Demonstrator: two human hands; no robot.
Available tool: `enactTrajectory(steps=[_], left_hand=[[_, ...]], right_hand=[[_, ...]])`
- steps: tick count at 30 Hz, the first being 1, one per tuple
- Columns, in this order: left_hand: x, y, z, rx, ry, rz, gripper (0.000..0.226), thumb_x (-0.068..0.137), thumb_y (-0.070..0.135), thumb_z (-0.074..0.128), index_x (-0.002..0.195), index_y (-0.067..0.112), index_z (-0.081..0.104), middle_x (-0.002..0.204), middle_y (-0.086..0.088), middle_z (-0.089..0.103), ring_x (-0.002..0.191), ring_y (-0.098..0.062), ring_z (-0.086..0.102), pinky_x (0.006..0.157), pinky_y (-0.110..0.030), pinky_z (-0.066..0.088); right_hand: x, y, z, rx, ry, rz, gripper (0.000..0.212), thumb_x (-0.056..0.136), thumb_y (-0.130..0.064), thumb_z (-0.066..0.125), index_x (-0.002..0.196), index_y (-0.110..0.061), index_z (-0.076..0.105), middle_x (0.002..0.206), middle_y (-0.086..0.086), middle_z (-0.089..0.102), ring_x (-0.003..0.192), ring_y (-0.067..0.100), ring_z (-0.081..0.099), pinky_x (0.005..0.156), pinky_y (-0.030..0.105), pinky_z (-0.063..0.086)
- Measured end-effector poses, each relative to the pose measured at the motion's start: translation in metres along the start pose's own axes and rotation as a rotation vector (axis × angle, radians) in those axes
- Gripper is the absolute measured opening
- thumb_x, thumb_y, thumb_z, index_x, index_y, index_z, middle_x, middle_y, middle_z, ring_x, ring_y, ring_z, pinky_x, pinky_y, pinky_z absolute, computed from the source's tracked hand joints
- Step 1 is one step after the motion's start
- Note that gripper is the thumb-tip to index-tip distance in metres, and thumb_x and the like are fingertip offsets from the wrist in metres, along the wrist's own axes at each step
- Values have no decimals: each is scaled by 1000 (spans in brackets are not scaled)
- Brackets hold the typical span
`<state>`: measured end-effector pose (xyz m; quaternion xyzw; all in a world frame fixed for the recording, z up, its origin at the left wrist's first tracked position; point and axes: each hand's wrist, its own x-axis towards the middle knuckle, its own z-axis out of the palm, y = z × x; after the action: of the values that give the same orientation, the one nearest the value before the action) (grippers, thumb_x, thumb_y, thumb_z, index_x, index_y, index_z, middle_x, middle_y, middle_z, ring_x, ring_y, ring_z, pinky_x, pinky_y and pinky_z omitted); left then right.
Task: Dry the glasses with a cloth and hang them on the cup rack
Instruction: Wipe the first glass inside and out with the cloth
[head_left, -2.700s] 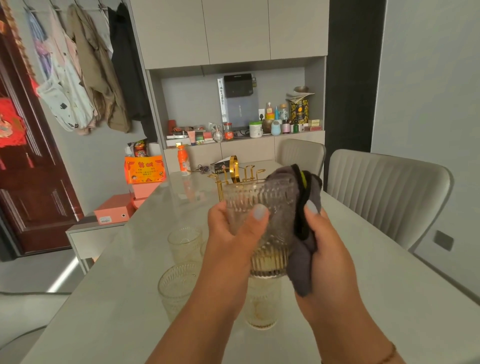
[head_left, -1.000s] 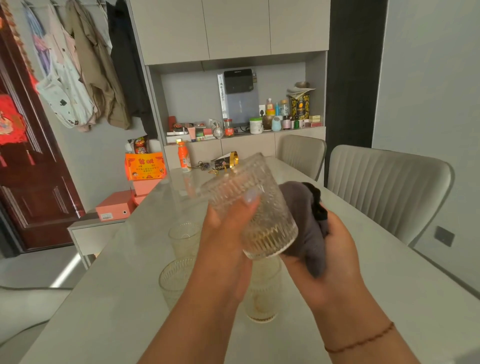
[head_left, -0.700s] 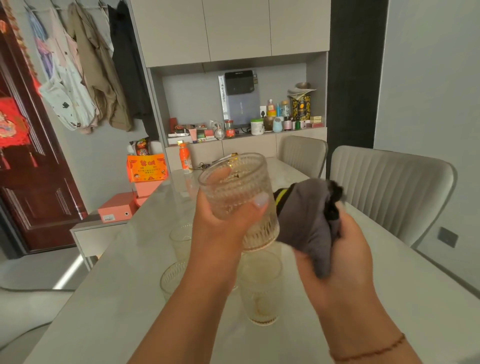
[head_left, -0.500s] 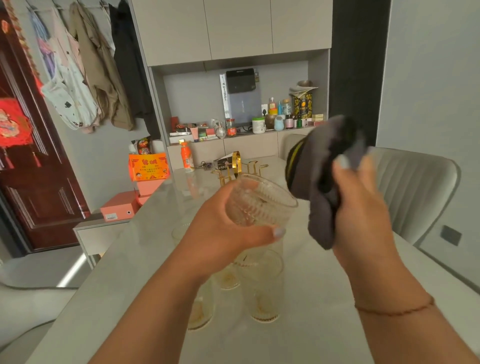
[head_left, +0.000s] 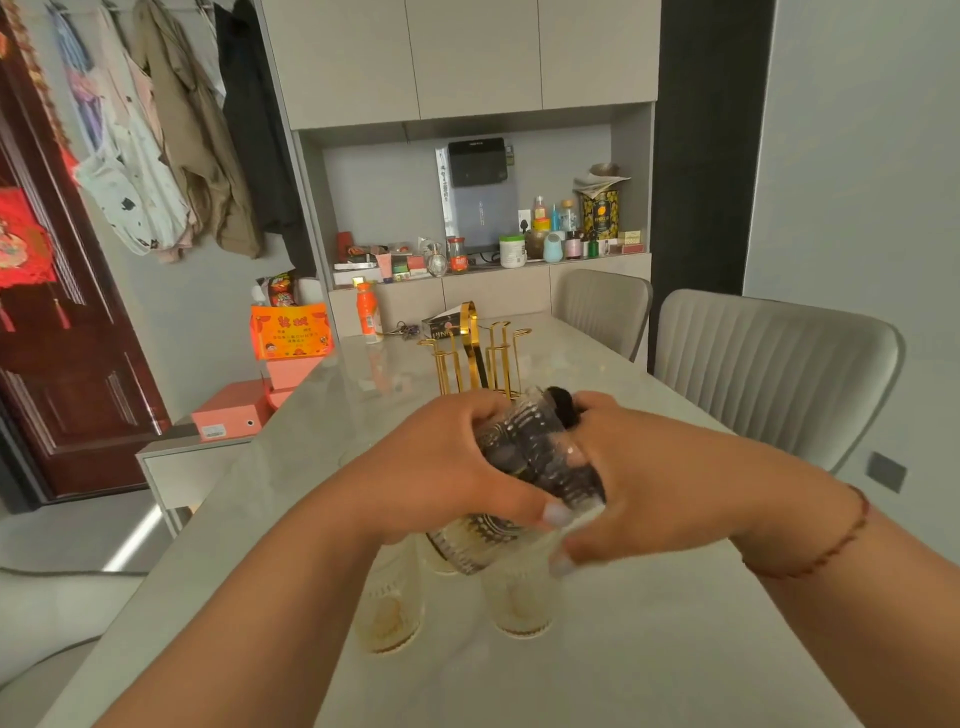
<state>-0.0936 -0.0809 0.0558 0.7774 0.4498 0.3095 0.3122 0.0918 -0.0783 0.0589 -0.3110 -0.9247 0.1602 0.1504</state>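
My left hand grips a ribbed clear glass, tilted in the air over the table. The dark grey cloth is stuffed inside the glass and shows dark through its wall, with a tuft sticking out at the top. My right hand holds the cloth at the glass's mouth, fingers curled against the glass. The gold cup rack stands empty on the table just beyond my hands. Below my hands, more ribbed glasses stand upright: one at the left, one at the right.
The pale table runs away from me. Two grey chairs stand along its right side. An orange bottle and a small dark box sit at the far end. Orange boxes are stacked off the left edge.
My right hand, raised with the cloth half a second ago, has come down and pushed the cloth into the glass. My left hand has lowered and tilted the glass.
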Motion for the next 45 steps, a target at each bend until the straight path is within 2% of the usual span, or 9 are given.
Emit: enactTrajectory(steps=[3,8,17,21,25,32,38,41,45], left_hand=[[4,-1,-2,-51,-9,-71,47,39,47,83,83,38,70,82,10,74,80,-10,72,79,-31,59],[-1,-14,-11,-424,95,-209,85,55,77,68,121,23,64,111,-6,74,97,-27,71,81,-44,54],[-3,-20,6,-1044,149,-435,53,64,63,63,84,16,75,67,-14,64,35,-15,48,35,-13,33],[-2,-24,1,-995,139,-409,49,65,62,61,71,16,75,62,-14,61,31,-14,46,33,-11,29],[4,-24,5,-895,122,-340,46,69,58,62,77,15,73,60,-17,62,29,-15,46,30,-11,28],[14,-23,15,-752,276,-193,52,64,57,71,90,13,65,60,-8,63,32,-14,42,30,-14,28],[13,-33,9,-321,376,60,50,57,51,77,102,34,62,83,9,71,61,-7,63,46,-21,45],[13,-37,2,-506,210,-42,65,60,56,76,117,31,58,95,1,71,63,-16,64,46,-25,45],[21,-35,5,-631,170,-216,63,69,72,59,97,16,65,68,-10,68,34,-10,40,34,-16,29]], right_hand=[[5,-1,-3,147,51,58,37,76,-19,79,111,-15,66,111,2,67,99,11,62,89,30,53],[-1,1,-16,157,162,90,26,79,-20,74,105,-23,69,101,-12,70,93,-11,58,112,29,26],[2,7,-29,457,314,-40,63,58,-16,88,113,-24,57,106,-14,72,103,0,65,87,16,51],[6,13,-24,-164,195,-5,60,56,-59,80,108,-41,55,103,-25,66,111,-16,49,104,-2,-10],[19,15,-15,-312,22,-34,76,64,-61,74,131,-34,50,126,-10,63,129,10,44,97,2,-27],[27,21,-20,165,-82,17,61,70,-18,83,125,-25,57,120,-11,65,111,5,58,100,24,45],[20,32,-13,936,-198,39,70,58,5,83,118,-19,57,111,-7,70,108,9,64,89,20,49],[19,28,-14,328,0,70,67,67,-13,84,125,-27,52,113,-11,69,111,4,61,99,25,46],[30,30,-6,-700,26,29,89,68,-60,71,143,-40,27,143,-11,49,137,8,36,111,41,-26]])
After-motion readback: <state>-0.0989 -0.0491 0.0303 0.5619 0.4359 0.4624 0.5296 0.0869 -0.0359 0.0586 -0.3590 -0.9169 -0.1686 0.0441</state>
